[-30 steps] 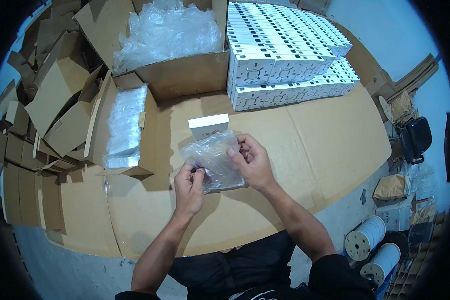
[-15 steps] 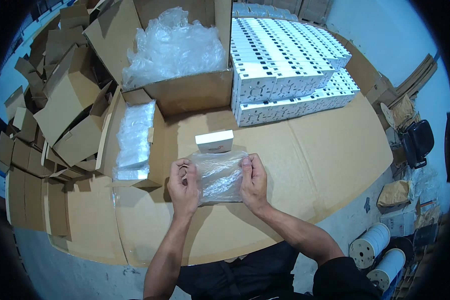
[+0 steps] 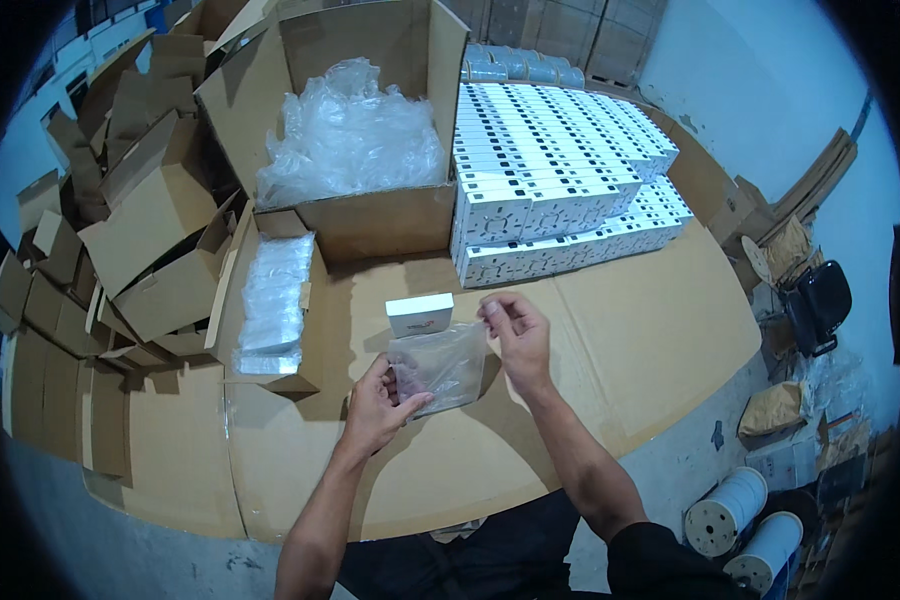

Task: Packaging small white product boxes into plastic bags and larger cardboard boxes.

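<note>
In the head view, you have a heap of brown boxes (image 3: pixel 155 225) at the far left of the frame. Next to it, left of the middle, a long box (image 3: pixel 314 340) holds a row of clear packs (image 3: pixel 273 310). Above that, a big box (image 3: pixel 370 222) is full of crinkly clear plastic (image 3: pixel 345 140). In the middle, your left hand (image 3: pixel 375 412) pinches the bottom left of a clear bag (image 3: pixel 445 368), thumb in front. A small white box (image 3: pixel 419 316) is just behind the bag's top. Your right hand (image 3: pixel 520 338) is by the bag's top right corner; you can't tell if its fingers grip the plastic. Up and to the right are big stacks of white boxes (image 3: pixel 560 215). At the lower right are two spools (image 3: pixel 735 510), and a black chair (image 3: pixel 820 305) is at the right.
</note>
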`<move>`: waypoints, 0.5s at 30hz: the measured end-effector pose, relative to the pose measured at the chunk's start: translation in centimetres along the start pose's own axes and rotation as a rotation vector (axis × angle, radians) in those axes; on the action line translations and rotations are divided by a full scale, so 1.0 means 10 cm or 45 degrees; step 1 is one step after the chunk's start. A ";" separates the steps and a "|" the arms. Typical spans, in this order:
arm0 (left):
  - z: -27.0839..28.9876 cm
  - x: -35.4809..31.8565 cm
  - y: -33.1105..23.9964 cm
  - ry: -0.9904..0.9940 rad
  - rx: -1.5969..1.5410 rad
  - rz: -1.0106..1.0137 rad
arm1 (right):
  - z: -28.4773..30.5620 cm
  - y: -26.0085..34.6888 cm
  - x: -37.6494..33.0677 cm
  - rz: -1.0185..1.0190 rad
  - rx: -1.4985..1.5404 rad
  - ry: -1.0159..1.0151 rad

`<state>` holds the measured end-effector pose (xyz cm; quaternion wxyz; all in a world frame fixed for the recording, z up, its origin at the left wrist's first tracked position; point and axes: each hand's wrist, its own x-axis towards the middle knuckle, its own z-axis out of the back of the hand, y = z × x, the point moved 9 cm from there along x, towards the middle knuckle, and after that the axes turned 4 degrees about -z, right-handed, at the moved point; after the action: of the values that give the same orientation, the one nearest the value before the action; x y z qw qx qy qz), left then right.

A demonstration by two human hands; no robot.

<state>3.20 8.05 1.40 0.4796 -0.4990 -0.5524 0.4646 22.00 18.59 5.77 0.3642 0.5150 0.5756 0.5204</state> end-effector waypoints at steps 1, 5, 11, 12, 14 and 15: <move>-0.01 -0.01 0.00 0.012 0.022 -0.003 | -0.01 0.26 0.01 0.249 -0.302 0.008; 0.00 -0.01 0.09 0.035 0.074 0.050 | -0.57 0.85 -0.18 0.804 -1.061 0.291; -0.01 0.01 -0.08 -0.033 0.237 -0.017 | -0.90 0.71 -0.34 1.018 -1.374 0.539; -0.02 0.00 -0.12 -0.052 0.301 -0.007 | -0.91 0.71 -0.34 1.021 -1.373 0.542; -0.01 -0.01 -0.15 -0.068 0.364 0.001 | -0.95 0.71 -0.37 1.043 -1.331 0.622; -0.02 0.00 -0.16 -0.041 0.426 -0.022 | -0.96 0.75 -0.37 1.043 -1.333 0.620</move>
<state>3.28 7.94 3.07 0.5511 -0.4000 -0.4794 0.5536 15.18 12.27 14.52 0.1998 0.3164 0.0747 0.9243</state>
